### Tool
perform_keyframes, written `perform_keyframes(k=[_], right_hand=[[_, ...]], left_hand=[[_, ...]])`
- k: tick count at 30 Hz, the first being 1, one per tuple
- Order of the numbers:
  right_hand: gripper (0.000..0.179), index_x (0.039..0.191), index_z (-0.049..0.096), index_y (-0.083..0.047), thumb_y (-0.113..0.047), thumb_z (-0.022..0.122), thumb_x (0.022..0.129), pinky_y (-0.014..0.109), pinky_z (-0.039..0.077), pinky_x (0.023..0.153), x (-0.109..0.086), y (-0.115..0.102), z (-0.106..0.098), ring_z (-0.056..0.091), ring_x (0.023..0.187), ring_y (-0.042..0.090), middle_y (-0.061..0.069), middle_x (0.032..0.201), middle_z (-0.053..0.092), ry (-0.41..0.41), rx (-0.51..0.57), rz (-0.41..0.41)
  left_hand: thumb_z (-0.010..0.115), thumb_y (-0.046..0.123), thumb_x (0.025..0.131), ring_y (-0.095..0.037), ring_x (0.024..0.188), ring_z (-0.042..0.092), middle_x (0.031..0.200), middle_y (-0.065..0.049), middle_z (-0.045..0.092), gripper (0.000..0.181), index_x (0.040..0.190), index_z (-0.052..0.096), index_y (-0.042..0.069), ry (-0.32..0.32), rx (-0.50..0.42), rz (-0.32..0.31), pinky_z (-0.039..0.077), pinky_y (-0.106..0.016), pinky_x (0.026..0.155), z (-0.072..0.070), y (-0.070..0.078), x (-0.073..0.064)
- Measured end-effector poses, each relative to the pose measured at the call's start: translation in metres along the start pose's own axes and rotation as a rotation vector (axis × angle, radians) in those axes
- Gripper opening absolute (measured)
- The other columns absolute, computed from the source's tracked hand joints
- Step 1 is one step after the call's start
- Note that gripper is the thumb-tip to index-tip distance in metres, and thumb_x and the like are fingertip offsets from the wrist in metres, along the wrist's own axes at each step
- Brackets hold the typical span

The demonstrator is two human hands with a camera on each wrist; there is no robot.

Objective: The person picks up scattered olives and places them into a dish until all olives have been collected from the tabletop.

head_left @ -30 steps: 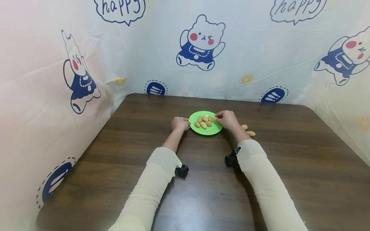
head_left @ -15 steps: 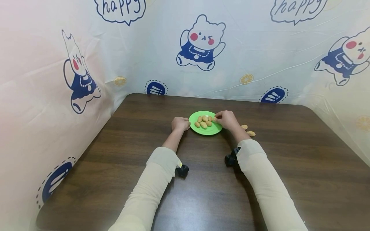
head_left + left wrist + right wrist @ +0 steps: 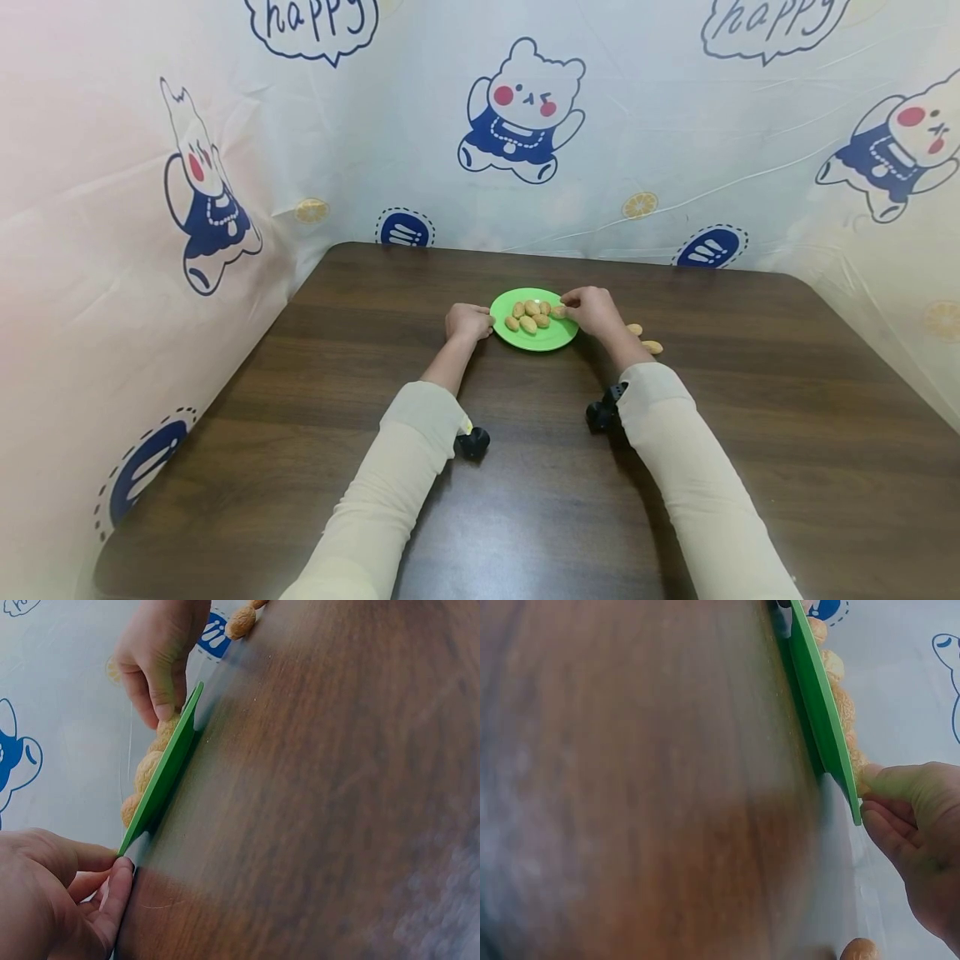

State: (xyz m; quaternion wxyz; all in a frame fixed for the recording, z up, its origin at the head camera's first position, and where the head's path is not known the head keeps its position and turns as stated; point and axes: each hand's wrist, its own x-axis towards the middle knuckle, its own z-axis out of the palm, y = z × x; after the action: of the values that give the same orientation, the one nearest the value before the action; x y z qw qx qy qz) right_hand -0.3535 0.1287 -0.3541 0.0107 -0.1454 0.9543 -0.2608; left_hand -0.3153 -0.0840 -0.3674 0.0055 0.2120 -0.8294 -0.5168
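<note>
A round green plate (image 3: 553, 337) stands on the table near its far side, with several peanuts in the shell (image 3: 528, 325) grouped on it. At the plate's left edge my left hand (image 3: 468, 322) pinches the rim between thumb and fingers, as the left wrist view shows. My right hand (image 3: 594, 312) is at the right edge, finger and thumb parted beside a peanut (image 3: 558, 312) lying just inside the rim. In the right wrist view, the thumb tip (image 3: 871, 774) is right at that peanut (image 3: 859, 763), with the other fingertips by the rim.
Two more peanuts, one of them the nearer peanut (image 3: 652, 347), lie on the dark wooden table (image 3: 525, 500) just right of the right wrist. A printed curtain (image 3: 420, 125) hangs behind and beside the table. Black wrist cameras sit under both sleeves.
My right finger and thumb have come apart and drawn slightly right, letting go of a peanut on the plate's right side. The left hand and plate look unmoved.
</note>
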Motion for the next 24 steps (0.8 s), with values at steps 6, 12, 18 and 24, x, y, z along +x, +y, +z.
perform_keyframes(k=[6, 12, 18, 24], right_hand=[[0.03, 0.12, 0.06, 0.0, -0.013, 0.058, 0.092, 0.039, 0.05, 0.082, -0.001, 0.004, -0.001, 0.054, 0.105, 0.029, 0.017, 0.114, 0.061, 0.008, 0.008, 0.002], [0.028, 0.117, 0.062, 0.0, -0.012, 0.058, 0.092, 0.039, 0.051, 0.081, -0.003, 0.007, -0.004, 0.055, 0.103, 0.029, 0.017, 0.111, 0.062, 0.027, 0.006, -0.005], [0.026, 0.115, 0.063, 0.0, -0.011, 0.058, 0.092, 0.038, 0.051, 0.079, -0.005, 0.01, -0.006, 0.056, 0.101, 0.028, 0.016, 0.109, 0.063, 0.033, -0.001, 0.007], [0.026, 0.116, 0.063, -0.002, -0.011, 0.058, 0.092, 0.041, 0.05, 0.081, -0.01, 0.016, -0.01, 0.055, 0.103, 0.029, 0.015, 0.111, 0.062, 0.035, 0.029, 0.023]], left_hand=[[0.069, 0.011, 0.083, -0.007, 0.058, 0.062, 0.08, -0.002, 0.07, 0.021, 0.104, 0.073, 0.012, 0.002, 0.001, -0.003, 0.051, -0.017, 0.052, 0.0, 0.001, -0.001], [0.069, 0.011, 0.083, -0.006, 0.057, 0.062, 0.08, -0.002, 0.07, 0.021, 0.103, 0.073, 0.012, 0.006, 0.002, -0.002, 0.051, -0.016, 0.052, -0.001, 0.001, -0.001], [0.069, 0.011, 0.083, -0.005, 0.054, 0.06, 0.078, -0.002, 0.07, 0.021, 0.103, 0.073, 0.012, 0.008, 0.004, -0.009, 0.05, -0.016, 0.051, 0.0, 0.0, 0.0], [0.069, 0.011, 0.083, -0.005, 0.053, 0.059, 0.077, -0.002, 0.07, 0.019, 0.102, 0.074, 0.013, 0.013, -0.002, -0.013, 0.05, -0.016, 0.049, 0.001, 0.0, 0.002]])
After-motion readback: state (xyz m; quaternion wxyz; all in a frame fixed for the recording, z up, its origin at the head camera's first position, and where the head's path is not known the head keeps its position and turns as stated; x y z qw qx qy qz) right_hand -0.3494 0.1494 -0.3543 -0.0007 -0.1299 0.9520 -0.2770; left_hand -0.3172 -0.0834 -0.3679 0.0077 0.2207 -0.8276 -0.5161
